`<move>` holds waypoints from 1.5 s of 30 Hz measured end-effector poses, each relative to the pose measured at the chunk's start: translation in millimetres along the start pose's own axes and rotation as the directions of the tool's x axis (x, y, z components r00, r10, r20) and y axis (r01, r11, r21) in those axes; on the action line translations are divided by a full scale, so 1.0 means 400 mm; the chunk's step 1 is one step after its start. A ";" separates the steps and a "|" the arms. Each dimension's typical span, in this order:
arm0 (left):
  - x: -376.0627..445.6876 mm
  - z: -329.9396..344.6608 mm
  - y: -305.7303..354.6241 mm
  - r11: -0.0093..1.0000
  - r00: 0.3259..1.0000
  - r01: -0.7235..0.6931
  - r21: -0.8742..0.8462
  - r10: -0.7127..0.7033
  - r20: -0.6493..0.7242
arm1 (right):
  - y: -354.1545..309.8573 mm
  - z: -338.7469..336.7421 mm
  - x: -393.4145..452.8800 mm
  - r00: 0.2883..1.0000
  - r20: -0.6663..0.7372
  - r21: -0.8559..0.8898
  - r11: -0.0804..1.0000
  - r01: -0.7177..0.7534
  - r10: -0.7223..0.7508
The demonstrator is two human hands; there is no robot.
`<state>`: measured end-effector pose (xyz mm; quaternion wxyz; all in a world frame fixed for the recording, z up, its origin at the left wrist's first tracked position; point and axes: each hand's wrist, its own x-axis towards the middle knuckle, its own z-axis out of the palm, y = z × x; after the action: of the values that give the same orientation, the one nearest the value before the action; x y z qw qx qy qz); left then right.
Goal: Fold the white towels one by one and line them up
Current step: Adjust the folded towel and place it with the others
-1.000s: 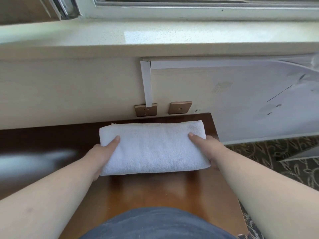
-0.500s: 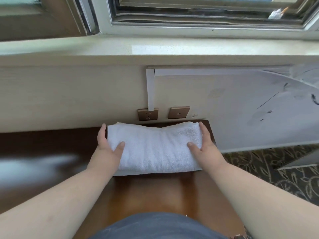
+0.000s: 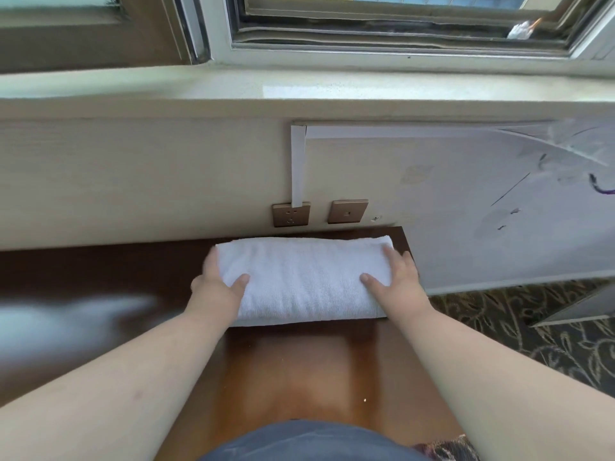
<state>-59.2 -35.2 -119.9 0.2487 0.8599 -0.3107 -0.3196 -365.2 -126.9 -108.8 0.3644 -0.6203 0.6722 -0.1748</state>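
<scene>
**Folded towel being set against the wall**

The white towel lies folded into a thick oblong on the dark wood table, at the table's far right corner, its far long edge just short of the wall, directly below the two bronze sockets. No other towels in view, so this looks like the first of the row.

Step in hand, as I read it: placing/squaring the towel. To do it well: keep both ends level w/ equal pressure so the fold doesn't skew, far edge parallel to the wall, right end flush w/ the table edge & not overhanging; let go straight out to the sides so the layers don't drag open.

Left hand clasps the towel's left end: thumb on top, fingers along the end face, loosely together. Right hand mirrors it on the right end: thumb on top, fingers reaching toward the far corner. Whether any fingers tuck underneath, can't tell.
</scene>
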 end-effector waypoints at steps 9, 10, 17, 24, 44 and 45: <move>-0.108 0.102 -0.017 0.171 0.827 0.505 -0.846 -0.378 0.417 | -0.004 0.154 -0.105 0.769 0.362 0.899 0.021 -0.437 0.526; -0.104 0.108 -0.012 0.158 0.830 0.502 -0.850 -0.365 0.422 | -0.013 0.175 -0.111 0.775 0.376 0.898 0.009 -0.440 0.508; -0.068 0.097 0.011 0.031 0.845 0.449 -0.893 -0.340 0.413 | -0.037 0.189 -0.084 0.815 0.318 0.944 -0.079 -0.322 0.483; -0.078 0.019 0.065 -0.062 0.833 0.440 -0.896 -0.344 0.433 | -0.108 0.175 -0.101 0.817 0.325 0.945 -0.139 -0.295 0.476; -0.200 -0.669 -0.473 -0.098 0.950 0.083 -0.992 -0.293 0.109 | -0.627 0.579 -0.571 0.959 0.267 0.944 0.173 -0.280 0.098; -0.212 -0.721 -0.520 -0.093 0.949 0.065 -0.994 -0.301 0.090 | -0.658 0.623 -0.615 0.956 0.279 0.939 0.185 -0.291 0.092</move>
<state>170.8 231.7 -22.7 0.7723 0.4628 0.1623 -0.4037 -12.0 119.0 -28.6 0.7428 -0.1765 0.4536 -0.4598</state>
